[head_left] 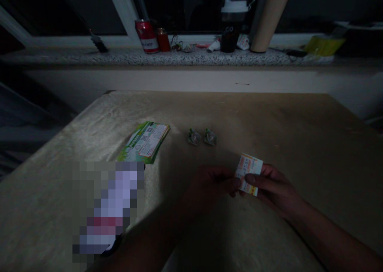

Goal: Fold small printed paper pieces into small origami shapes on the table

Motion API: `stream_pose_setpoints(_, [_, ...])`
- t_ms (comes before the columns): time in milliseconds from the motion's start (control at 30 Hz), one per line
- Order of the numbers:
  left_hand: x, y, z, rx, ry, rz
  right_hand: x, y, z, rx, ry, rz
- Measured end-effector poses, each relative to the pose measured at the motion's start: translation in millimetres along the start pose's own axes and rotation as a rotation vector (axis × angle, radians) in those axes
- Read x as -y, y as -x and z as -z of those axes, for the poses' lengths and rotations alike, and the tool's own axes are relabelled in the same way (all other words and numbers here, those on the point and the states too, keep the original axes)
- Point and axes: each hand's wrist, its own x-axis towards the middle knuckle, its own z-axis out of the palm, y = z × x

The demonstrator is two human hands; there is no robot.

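Between my two hands is a small printed paper slip, white with orange bands and dark print. My left hand pinches its lower left edge, mostly in shadow. From the right, my right hand grips the slip with the thumb on top and the fingers behind it. Beyond my hands, two small folded or crumpled pieces with green and pale print lie side by side, the left piece and the right piece. A stack of green printed packets or leaflets rests to their left.
A blurred-out, pale-screened object lies on the table at left. Along the granite windowsill stand a red can, an orange jar, a lidded dark cup and a tan tube. A yellow item sits further right.
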Motion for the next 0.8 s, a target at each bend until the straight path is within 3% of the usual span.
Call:
stream_pose_setpoints(267, [-1, -1, 2.5, 0.037, 0.004, 0.014, 0, 1, -3, 0.027, -0.101, -0.05])
stream_pose_setpoints(500, [-4, -1, 3.3, 0.022, 0.025, 0.052, 4, 3, -7, -0.026, -0.224, -0.031])
stream_pose_setpoints(667, [-6, 1, 7.9, -0.027, -0.006, 0.039, 13, 0, 3, -0.076, -0.377, 0.116])
stream_pose_setpoints(800, [-5, 0, 9.8, -0.049, -0.042, -0.006, 16, -4, 11, -0.165, -0.271, 0.145])
